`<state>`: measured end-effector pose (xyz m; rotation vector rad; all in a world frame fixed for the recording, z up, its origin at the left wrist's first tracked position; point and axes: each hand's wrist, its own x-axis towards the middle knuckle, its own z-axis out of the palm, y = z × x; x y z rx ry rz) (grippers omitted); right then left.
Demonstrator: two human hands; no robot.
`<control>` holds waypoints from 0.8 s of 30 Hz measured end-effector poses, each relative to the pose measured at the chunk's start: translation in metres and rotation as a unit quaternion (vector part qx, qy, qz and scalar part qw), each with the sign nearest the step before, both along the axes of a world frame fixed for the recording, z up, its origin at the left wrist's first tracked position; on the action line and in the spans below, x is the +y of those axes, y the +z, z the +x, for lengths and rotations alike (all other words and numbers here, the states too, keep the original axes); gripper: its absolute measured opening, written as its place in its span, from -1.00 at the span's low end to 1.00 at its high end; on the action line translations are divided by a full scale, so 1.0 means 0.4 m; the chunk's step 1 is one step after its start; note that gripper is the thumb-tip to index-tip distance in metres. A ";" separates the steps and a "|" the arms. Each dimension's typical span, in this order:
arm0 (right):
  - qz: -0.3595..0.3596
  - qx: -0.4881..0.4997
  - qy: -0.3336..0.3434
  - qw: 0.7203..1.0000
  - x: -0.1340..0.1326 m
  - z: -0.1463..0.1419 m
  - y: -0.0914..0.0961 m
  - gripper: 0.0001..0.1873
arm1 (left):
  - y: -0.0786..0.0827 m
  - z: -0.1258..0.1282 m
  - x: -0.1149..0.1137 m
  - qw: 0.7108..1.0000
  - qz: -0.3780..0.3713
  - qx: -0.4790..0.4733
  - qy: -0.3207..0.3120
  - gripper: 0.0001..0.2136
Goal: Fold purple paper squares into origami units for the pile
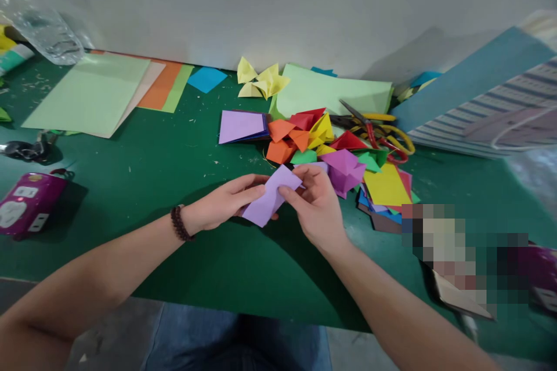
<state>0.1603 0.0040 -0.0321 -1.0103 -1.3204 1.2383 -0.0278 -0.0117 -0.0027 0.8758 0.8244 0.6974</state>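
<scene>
Holding one folded lilac paper (270, 200) together, the left hand (226, 204) and right hand (315, 203) pinch it above the green worktop (143, 185).

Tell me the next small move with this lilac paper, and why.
I'd probably run the right hand along the fold of the lilac paper to sharpen the crease. The left hand is gripping the paper's other end, so it seems steady enough, and the folded origami pieces nearby show crisp edges.
</scene>
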 end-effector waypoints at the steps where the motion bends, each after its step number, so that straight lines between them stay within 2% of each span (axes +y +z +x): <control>1: 0.011 -0.008 -0.002 1.000 -0.001 -0.001 0.004 -0.70 | 0.004 -0.001 -0.002 0.999 -0.021 -0.022 -0.012 -0.56; 3: 0.029 -0.031 0.007 0.999 -0.003 0.000 0.010 -0.68 | 0.011 -0.006 -0.002 0.998 -0.040 -0.041 -0.023 -0.54; 8: 0.087 -0.087 0.041 0.992 -0.004 0.015 0.015 -0.61 | 0.014 -0.021 0.009 1.000 -0.012 -0.017 -0.015 -0.48; 13: 0.185 -0.135 0.034 0.973 -0.002 0.025 0.024 -0.64 | 0.013 -0.028 0.015 1.000 -0.011 -0.022 0.004 -0.37; 16: 0.224 -0.145 0.002 0.964 -0.004 0.025 0.034 -0.70 | 0.018 -0.028 0.014 0.999 -0.014 -0.033 0.017 -0.37; 19: 0.248 -0.138 -0.031 0.958 -0.006 0.028 0.043 -0.79 | 0.013 -0.031 0.017 0.999 -0.023 -0.027 0.027 -0.47; 21: 0.271 -0.148 -0.032 0.951 -0.006 0.034 0.049 -0.83 | 0.005 -0.037 0.023 0.998 -0.019 0.004 0.058 -0.59; 24: 0.354 -0.218 0.007 0.909 -0.002 0.044 0.060 -0.80 | 0.000 -0.052 0.035 0.983 0.068 0.115 0.124 -0.72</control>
